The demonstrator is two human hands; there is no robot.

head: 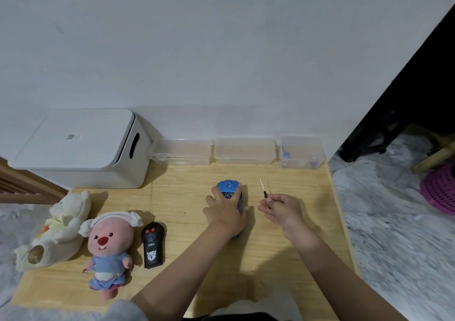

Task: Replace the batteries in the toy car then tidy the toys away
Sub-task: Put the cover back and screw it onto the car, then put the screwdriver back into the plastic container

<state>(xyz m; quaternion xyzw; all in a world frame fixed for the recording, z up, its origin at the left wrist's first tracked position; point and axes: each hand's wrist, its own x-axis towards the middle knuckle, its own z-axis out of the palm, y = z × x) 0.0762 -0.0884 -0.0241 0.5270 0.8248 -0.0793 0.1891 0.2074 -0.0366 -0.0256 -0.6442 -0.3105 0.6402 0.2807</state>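
A blue toy car (229, 189) stands on the wooden board (197, 259), nose toward the wall. My left hand (224, 210) lies over its roof, fingers curled round its sides. To the right, my right hand (283, 210) pinches a small screwdriver (264, 192) by its black handle, with the thin metal shaft pointing up and away. The black remote control (152, 245) lies to the left of the car. Beside it sit a pink plush in blue clothes (109, 249) and a cream plush bear (57, 229).
A white lidded storage bin (78, 148) stands at the back left against the wall. Three clear plastic boxes (243, 150) line the wall; the rightmost one (301, 151) holds small items. Marble floor and a pink basket (440, 192) lie to the right.
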